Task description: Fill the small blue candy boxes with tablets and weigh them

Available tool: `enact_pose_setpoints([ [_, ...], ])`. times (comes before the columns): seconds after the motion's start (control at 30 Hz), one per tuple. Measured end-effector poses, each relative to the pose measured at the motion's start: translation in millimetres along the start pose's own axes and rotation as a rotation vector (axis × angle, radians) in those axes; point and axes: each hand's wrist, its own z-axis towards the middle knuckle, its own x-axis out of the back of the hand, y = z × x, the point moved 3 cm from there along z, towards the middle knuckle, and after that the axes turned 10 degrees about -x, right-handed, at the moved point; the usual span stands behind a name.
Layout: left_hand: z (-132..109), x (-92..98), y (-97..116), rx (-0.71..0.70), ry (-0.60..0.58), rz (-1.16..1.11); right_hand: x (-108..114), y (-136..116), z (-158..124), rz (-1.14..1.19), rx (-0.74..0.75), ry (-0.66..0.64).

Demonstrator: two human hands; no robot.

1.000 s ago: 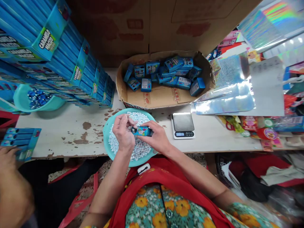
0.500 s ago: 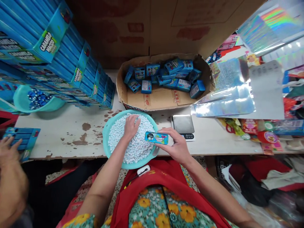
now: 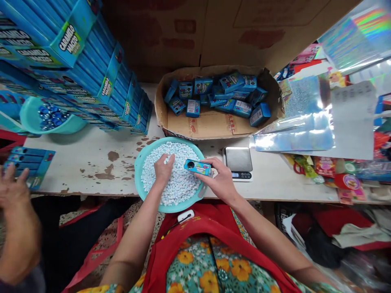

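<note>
My right hand (image 3: 220, 179) grips a small blue candy box (image 3: 198, 167) over the right side of a turquoise basin (image 3: 139, 173). The box is tilted, with a dark round opening at its left end. White candies (image 3: 180, 189) fill the basin. My left hand (image 3: 163, 169) is among the candies, its fingers bent and the thumb apart from them. Whether any candies lie under its palm is hidden. A small digital scale (image 3: 238, 159) stands just right of my right hand.
Behind the basin, a cut-down cardboard box (image 3: 210, 125) holds several blue boxes. Stacked blue display trays (image 3: 104, 87) rise at left, near another turquoise bowl (image 3: 73, 124). A co-worker's hand (image 3: 14, 185) touches a blue tray (image 3: 41, 162). Shiny sheets (image 3: 295, 138) and packets lie at right.
My left hand has drawn back slightly left and its fingers have curled. The candy box's opening showed white candies before and now looks dark. The whole view has shifted a little.
</note>
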Motion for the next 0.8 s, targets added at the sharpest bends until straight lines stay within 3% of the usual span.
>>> enact_pose_setpoints([
  [0.13,-8.9,17.1,36.1,0.277,0.07,-0.673,-12.3,-13.5,0.5,-0.054,0.081,-0.051],
  [0.27,-14.8,31.3,76.6,0.169,0.084,-0.997,-31.9,-26.6,0.7,-0.135,0.148,-0.101],
  [0.33,-15.8,35.6,85.6,0.101,0.116,-1.033,-40.4,-31.9,1.0,-0.179,0.16,-0.137],
  [0.43,-15.3,37.6,88.6,0.108,0.18,-1.049,-46.0,-38.7,1.5,-0.202,0.179,-0.169],
  [0.63,-10.7,38.0,94.9,0.146,0.269,-0.996,-42.7,-43.0,3.7,-0.178,0.157,-0.141],
  [0.8,-11.7,36.6,101.9,0.154,0.274,-0.994,-37.4,-43.0,4.9,-0.151,0.166,-0.101],
])
